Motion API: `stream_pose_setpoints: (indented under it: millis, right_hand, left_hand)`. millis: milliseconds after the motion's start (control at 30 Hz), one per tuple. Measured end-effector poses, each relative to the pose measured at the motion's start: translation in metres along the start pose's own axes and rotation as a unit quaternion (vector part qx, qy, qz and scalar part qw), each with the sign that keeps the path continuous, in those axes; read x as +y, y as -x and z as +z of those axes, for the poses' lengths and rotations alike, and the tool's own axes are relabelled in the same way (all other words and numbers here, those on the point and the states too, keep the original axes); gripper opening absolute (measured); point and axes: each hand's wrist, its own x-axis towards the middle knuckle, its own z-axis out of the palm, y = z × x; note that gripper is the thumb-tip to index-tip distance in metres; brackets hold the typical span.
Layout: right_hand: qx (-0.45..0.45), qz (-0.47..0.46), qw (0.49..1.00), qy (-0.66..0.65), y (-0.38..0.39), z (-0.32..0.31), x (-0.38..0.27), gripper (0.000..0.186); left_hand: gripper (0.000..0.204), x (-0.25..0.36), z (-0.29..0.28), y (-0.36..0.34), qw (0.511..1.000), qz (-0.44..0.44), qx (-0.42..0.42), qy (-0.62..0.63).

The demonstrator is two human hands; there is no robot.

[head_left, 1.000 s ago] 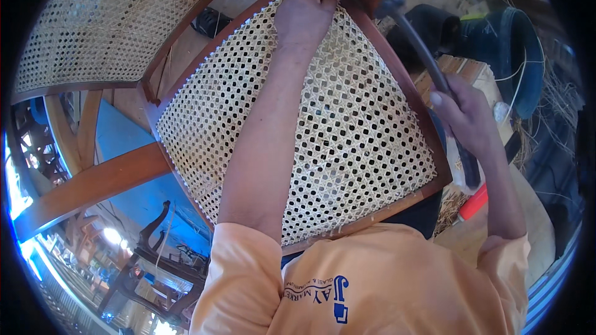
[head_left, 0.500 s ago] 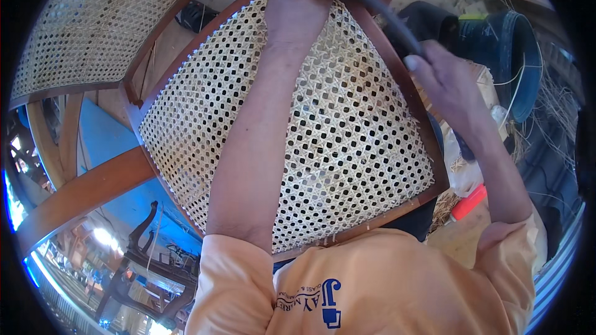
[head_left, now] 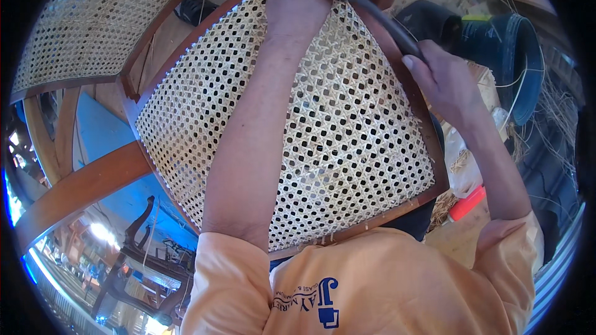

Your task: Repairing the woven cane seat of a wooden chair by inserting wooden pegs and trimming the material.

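Note:
A panel of woven cane webbing (head_left: 347, 130) with many small holes spans a brown wooden chair frame (head_left: 434, 118) in front of me. At its far corner, my left hand (head_left: 298, 5) is closed, fingers bent down at the frame's edge. Whatever it pinches is hidden by the fingers. My right hand (head_left: 444, 80) grips the handle of a dark hammer (head_left: 388, 23), whose head is beside my left fingers. White cane ends stand up in a row along the panel's far left edge.
Another caned wooden panel (head_left: 93, 25) rises at the far left, above a curved wooden arm (head_left: 87, 189). On the right are a dark bucket (head_left: 518, 68), loose cane strands (head_left: 555, 105), a clear plastic bag (head_left: 464, 170) and a red object (head_left: 467, 203). A dark shoe (head_left: 195, 10) shows beyond the frame.
The hammer head has come down slightly closer to my left fingers, and my right hand has shifted with it. My left hand stays at the same corner.

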Motion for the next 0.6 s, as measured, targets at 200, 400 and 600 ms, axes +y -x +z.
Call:
stream_pose_setpoints:
  millis: [200,400,600]
  right_hand:
    - [0.053,-0.058,0.996,-0.029,-0.005,0.007,0.007,0.026]
    - [0.066,-0.082,0.994,-0.012,-0.001,0.000,-0.003,0.029]
    - [0.063,-0.053,0.990,0.111,-0.008,0.002,0.013,0.019]
  left_hand:
    - [0.016,0.005,-0.005,-0.001,1.000,0.004,0.002,0.019]
    - [0.013,-0.001,-0.006,0.002,0.993,0.069,0.033,0.095]
    - [0.008,0.009,-0.009,-0.002,0.999,0.010,-0.009,0.045]
